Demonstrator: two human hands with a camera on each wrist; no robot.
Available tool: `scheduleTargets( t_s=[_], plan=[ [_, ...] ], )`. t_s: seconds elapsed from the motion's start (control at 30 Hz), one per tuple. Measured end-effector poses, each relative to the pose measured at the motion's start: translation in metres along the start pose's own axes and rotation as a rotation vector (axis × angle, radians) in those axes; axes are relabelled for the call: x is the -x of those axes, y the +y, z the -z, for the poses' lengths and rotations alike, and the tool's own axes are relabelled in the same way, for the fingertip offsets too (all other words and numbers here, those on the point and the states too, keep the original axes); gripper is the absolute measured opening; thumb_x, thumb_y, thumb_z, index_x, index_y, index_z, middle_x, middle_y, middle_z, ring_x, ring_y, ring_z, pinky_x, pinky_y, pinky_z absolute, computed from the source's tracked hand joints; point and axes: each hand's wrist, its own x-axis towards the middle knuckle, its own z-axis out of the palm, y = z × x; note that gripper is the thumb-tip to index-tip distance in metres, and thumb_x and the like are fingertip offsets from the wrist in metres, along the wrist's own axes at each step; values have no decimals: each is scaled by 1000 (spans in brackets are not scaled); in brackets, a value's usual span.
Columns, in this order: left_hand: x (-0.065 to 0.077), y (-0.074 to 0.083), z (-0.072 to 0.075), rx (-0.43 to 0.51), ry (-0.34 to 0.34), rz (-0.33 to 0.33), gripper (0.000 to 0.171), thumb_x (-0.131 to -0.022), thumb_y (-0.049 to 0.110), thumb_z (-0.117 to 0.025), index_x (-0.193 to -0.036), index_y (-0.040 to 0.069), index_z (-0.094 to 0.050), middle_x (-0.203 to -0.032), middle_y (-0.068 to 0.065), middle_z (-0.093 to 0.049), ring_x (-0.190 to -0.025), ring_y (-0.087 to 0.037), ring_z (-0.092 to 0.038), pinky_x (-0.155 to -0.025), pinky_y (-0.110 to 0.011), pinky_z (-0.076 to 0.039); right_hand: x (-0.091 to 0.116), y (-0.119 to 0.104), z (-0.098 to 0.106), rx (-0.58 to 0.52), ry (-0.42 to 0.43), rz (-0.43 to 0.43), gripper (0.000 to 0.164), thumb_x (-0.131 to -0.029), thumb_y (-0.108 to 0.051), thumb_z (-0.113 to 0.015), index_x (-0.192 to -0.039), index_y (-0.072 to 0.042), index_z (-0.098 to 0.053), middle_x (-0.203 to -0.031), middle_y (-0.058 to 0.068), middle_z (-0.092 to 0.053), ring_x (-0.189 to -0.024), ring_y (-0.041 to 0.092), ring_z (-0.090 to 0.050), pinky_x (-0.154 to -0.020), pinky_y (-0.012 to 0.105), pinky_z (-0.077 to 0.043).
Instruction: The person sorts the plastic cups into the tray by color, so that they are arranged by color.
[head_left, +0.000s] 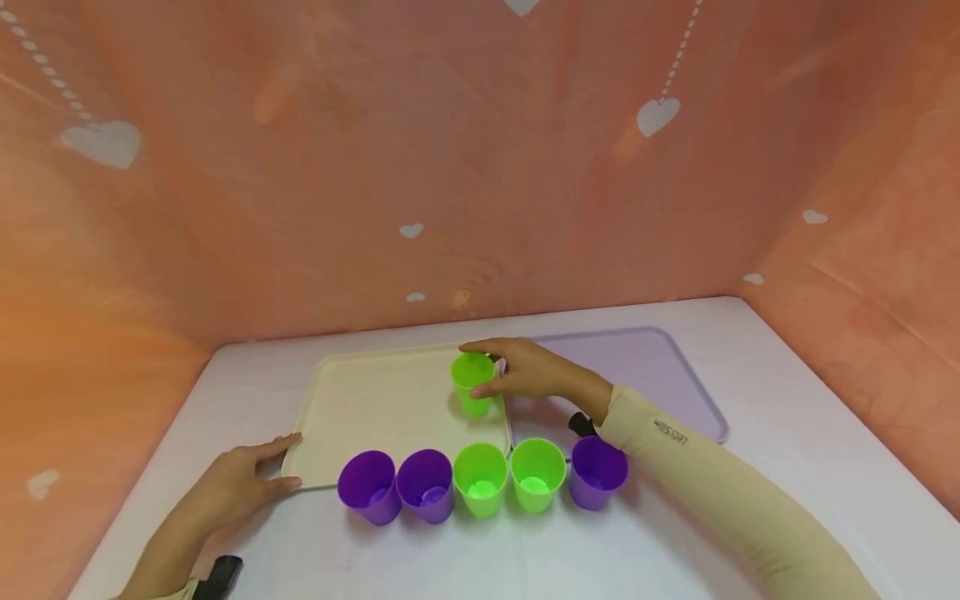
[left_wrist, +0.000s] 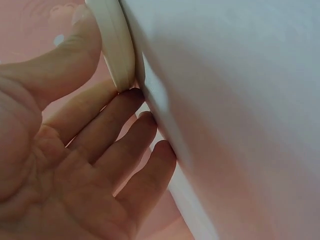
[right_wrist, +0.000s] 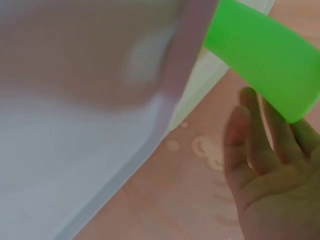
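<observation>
My right hand (head_left: 528, 368) holds a light green plastic cup (head_left: 472, 398) by its side, thumb in front and fingers behind the rim. The cup is upright over the right part of the cream tray (head_left: 390, 400); whether its base touches the tray I cannot tell. In the right wrist view, the fingers lie along the green cup (right_wrist: 265, 60). My left hand (head_left: 236, 483) grips the cream tray's front left corner, between thumb and fingers in the left wrist view. In front of the trays, a row of cups holds two purple cups (head_left: 367, 487), two green cups (head_left: 480, 483) and another purple cup (head_left: 597, 479).
A lilac tray (head_left: 630, 367) lies right of the cream tray, under my right forearm. The white table (head_left: 517, 558) carries both trays. Orange cloth with white hearts (head_left: 480, 167) hangs behind and along both sides.
</observation>
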Motion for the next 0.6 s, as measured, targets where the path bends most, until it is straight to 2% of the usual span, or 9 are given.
scheduleTargets(
  t_s=[0.13,0.23,0.33,0.43,0.6],
  plan=[
    [-1,-1,2,7,7,-5,72,-82,37,-79,-140,2,-54,-139,-33,-51,-128,-60,-44,-101,-72,-38,2,-1,5,-13,-46,15,82,-88,-42,-75,-155,-17,-35,-148,6,-53,-127,25,-57,-94,35,-53],
    [0,-3,2,-1,-2,-1,74,-82,40,-78,-141,2,-54,-140,-33,-50,-128,-60,-44,-101,-71,-39,10,-3,11,-30,-57,23,85,-89,-42,-73,-157,-17,-29,-151,9,-50,-132,27,-55,-101,43,-52],
    [2,-5,2,-13,-3,5,74,-82,40,-78,-141,2,-53,-140,-31,-50,-128,-60,-44,-101,-71,-39,22,-6,21,-18,-26,23,82,-91,-44,-71,-157,-19,-31,-151,7,-49,-132,27,-55,-103,49,-51],
    [2,-8,2,-19,2,3,75,-82,40,-78,-141,2,-52,-141,-31,-49,-127,-60,-44,-101,-72,-39,41,-12,31,12,18,5,74,-92,-46,-68,-154,-20,-36,-151,3,-49,-133,25,-53,-103,52,-50],
    [1,-9,1,10,1,-5,77,-84,41,-76,-144,1,-49,-142,-31,-48,-128,-60,-43,-101,-72,-39,87,-28,38,60,83,-28,64,-94,-47,-64,-149,-19,-46,-151,0,-49,-143,26,-44,-116,52,-38]
  ],
)
